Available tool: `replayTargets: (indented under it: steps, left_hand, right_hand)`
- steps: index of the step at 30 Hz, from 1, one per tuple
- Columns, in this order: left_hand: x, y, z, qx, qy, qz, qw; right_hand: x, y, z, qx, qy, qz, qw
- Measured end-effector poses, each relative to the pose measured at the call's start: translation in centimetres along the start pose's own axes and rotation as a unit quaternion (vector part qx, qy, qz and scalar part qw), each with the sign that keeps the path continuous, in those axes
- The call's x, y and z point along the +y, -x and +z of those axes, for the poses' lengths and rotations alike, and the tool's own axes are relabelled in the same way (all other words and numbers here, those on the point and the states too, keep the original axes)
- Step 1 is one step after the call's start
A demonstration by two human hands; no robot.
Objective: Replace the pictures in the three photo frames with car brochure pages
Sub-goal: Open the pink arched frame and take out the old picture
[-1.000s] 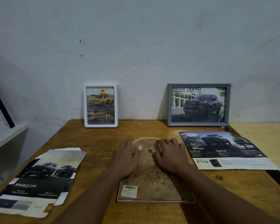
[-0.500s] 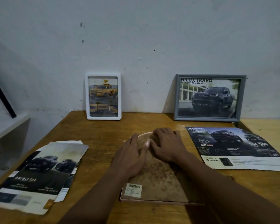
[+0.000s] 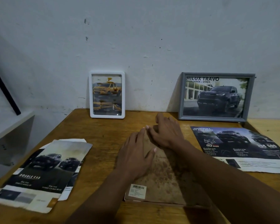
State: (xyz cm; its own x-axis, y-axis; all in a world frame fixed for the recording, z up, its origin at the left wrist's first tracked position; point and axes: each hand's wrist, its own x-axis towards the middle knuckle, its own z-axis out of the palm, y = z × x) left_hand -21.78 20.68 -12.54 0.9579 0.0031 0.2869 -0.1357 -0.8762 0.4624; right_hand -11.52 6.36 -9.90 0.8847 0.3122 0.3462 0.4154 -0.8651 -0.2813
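Wooden table (image 3: 103,135) is carrying the face-down photo frame (image 3: 165,180) under both touching hands, left hand (image 3: 134,159) pressing flat, right hand (image 3: 166,133) curling at its far edge, grip untellable, where hard prying is likely risking cracking it.

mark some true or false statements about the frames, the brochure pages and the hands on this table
1. The white frame stands upright against the wall. True.
2. The grey frame lies flat on the table. False: it stands against the wall too.
3. The third frame lies face down with the left hand flat on its backing. True.
4. The barcode sticker sits at the backing's far edge. False: it is at the near left corner.
5. The DOUBLE CAB page lies right of the third frame. False: it lies left of it.
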Motion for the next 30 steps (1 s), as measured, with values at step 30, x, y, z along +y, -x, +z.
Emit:
replayTargets:
  steps: [30]
  left_hand:
    - [1.1,-3.9,-5.3,0.151,0.143,0.021,0.978]
  right_hand:
    - [1.2,3.0,-9.6,0.100,-0.331,0.159,0.925]
